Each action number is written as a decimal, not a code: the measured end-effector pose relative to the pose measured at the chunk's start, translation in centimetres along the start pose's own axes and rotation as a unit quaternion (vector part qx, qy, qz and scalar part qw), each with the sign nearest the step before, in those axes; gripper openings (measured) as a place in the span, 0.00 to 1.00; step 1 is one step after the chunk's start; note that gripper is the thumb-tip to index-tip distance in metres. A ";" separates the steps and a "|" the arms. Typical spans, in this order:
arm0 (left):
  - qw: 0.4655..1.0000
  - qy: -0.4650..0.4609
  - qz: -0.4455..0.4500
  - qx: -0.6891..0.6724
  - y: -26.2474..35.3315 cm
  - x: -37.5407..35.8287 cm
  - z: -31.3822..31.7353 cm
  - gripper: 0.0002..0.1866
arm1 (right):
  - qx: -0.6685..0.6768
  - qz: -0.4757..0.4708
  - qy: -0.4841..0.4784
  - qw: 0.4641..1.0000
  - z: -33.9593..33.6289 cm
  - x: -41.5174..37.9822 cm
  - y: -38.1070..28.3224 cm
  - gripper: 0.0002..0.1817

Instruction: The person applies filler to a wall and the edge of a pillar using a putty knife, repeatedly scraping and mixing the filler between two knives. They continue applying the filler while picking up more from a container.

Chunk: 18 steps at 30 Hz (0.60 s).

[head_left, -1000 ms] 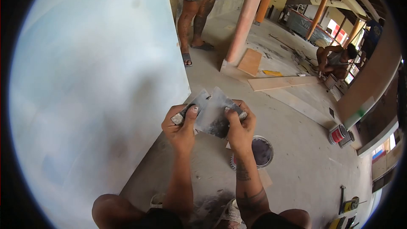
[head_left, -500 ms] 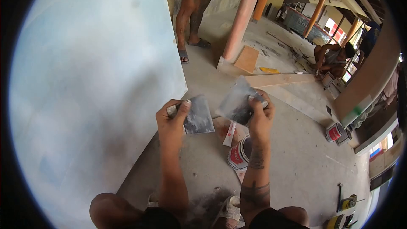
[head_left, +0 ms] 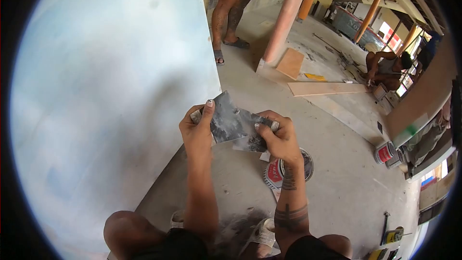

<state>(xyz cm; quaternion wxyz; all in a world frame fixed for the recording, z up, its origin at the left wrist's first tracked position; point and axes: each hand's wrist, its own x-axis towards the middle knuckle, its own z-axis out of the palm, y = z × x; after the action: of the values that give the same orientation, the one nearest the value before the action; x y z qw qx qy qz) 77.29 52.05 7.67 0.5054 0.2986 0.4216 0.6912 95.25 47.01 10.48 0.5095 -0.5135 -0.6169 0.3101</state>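
Note:
My left hand (head_left: 196, 127) is closed around the spine of a flat putty scraper (head_left: 225, 119), thumb on its grey-smeared face. A second putty scraper (head_left: 253, 134) is gripped in my right hand (head_left: 284, 139), its blade tilted down to the left. The two blades meet and overlap in front of me, above the floor. Whitish and dark filler smears cover both faces. Below my right wrist stands an open can (head_left: 273, 172) with a red and white label, partly hidden by the forearm. To the left rises a large pale blue-white panel (head_left: 110, 91).
A person in shorts and sandals (head_left: 231, 19) stands beyond the panel, near an orange-pink post (head_left: 288, 17). Another person (head_left: 387, 70) crouches at the far right by a long board (head_left: 329, 88). More cans (head_left: 385, 152) and a yellow-black tool (head_left: 394, 235) lie on the right.
My hands have come closer together, and the two scraper blades, apart before, now overlap. The right scraper has turned from pointing up to pointing left. The view has shifted slightly.

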 end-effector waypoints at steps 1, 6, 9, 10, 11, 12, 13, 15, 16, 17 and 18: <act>1.000 0.002 0.019 -0.004 -0.3 0.2 -0.1 0.16 | 0.002 -0.001 -0.019 1.000 -0.2 0.0 0.1 0.07; 0.996 0.053 0.004 -0.078 -1.1 0.6 0.0 0.15 | -0.098 0.008 -0.122 0.988 -1.5 0.1 -0.2 0.10; 0.995 0.094 0.029 -0.032 -1.0 1.4 -0.7 0.14 | -0.161 -0.012 -0.016 0.987 -0.6 0.4 -0.4 0.15; 0.994 0.103 0.040 0.000 -1.3 1.7 -1.0 0.14 | -0.196 -0.069 -0.002 0.978 -0.4 0.5 -0.1 0.16; 0.992 0.102 0.068 0.004 -1.9 2.2 -1.3 0.13 | -0.233 -0.124 0.013 0.965 0.0 0.7 0.6 0.17; 0.989 0.106 0.102 0.012 -1.4 1.9 -1.2 0.12 | -0.269 -0.179 0.027 0.946 0.6 0.8 0.9 0.18; 0.986 0.118 0.119 0.006 -1.5 1.9 -0.8 0.13 | -0.284 -0.178 -0.007 0.942 1.4 0.5 0.4 0.20; 0.976 0.149 0.156 0.000 -1.5 2.3 -0.8 0.14 | -0.296 -0.210 -0.045 0.931 4.3 0.0 -0.1 0.23; 0.975 0.142 0.169 0.034 -1.9 2.7 -1.3 0.13 | -0.296 -0.245 -0.048 0.922 5.8 -0.3 0.0 0.23; 0.971 0.134 0.183 0.069 -2.3 3.2 -1.9 0.13 | -0.293 -0.241 -0.042 0.924 7.2 -0.5 0.3 0.25; 0.966 0.128 0.198 0.105 -2.3 3.3 -2.1 0.13 | -0.289 -0.238 -0.036 0.926 8.4 -0.7 0.5 0.26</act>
<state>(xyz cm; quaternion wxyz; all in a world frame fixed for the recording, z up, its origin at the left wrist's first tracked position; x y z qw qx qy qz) 75.50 54.87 4.62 0.2663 0.3366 0.4851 0.7619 87.43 47.68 7.36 0.3750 -0.4653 -0.8018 0.0059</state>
